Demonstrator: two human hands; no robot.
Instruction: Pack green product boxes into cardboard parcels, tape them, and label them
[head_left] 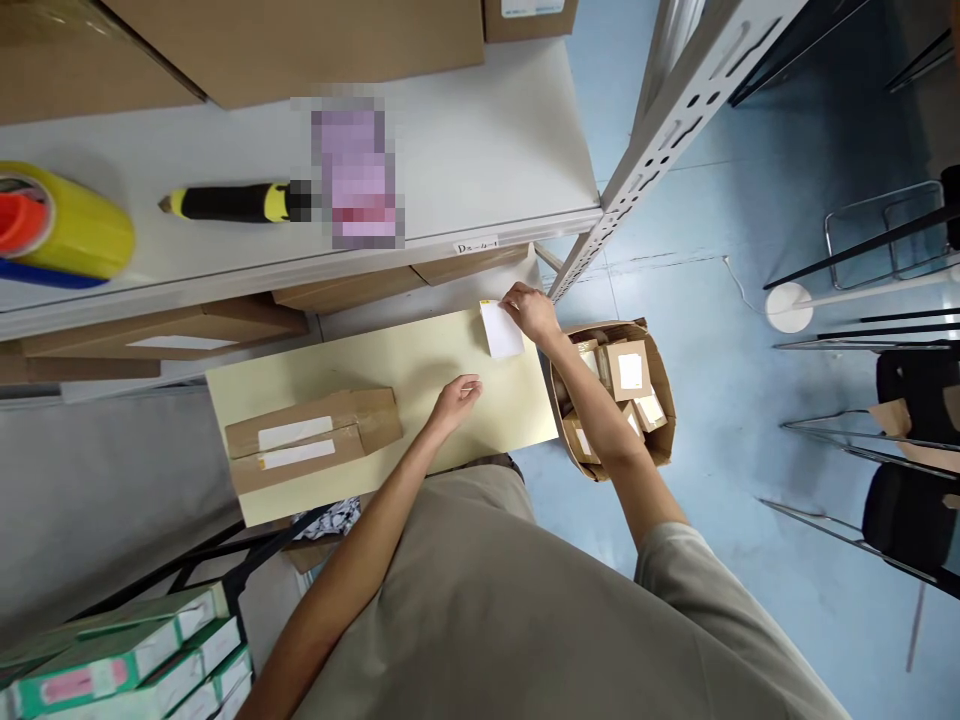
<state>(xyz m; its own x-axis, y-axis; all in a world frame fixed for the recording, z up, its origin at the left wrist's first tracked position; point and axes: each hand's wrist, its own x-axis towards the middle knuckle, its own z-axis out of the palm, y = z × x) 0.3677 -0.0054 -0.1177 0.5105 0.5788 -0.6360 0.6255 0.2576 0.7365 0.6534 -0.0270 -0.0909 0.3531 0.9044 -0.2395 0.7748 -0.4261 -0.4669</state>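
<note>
My right hand [533,314] is closed on the edge of a white label sheet [502,330] with a small yellow mark at one corner, above the right end of a pale yellow tabletop [427,350]. Nearer the middle of that top, my left hand [456,402] hovers with its fingers curled together and nothing visible in them. A long taped cardboard box [311,435] lies on the left part of the top, bearing two white labels. One of these labels has a yellow corner like the sheet's.
An open carton [666,435] of small labelled boxes stands right of the tabletop, beside a perforated shelf post [626,170]. The shelf [480,140] ahead holds a yellow tape roll [94,225] and a black-yellow cutter [225,203]. Green-white boxes [150,660] are lower left; chairs [907,510] stand right.
</note>
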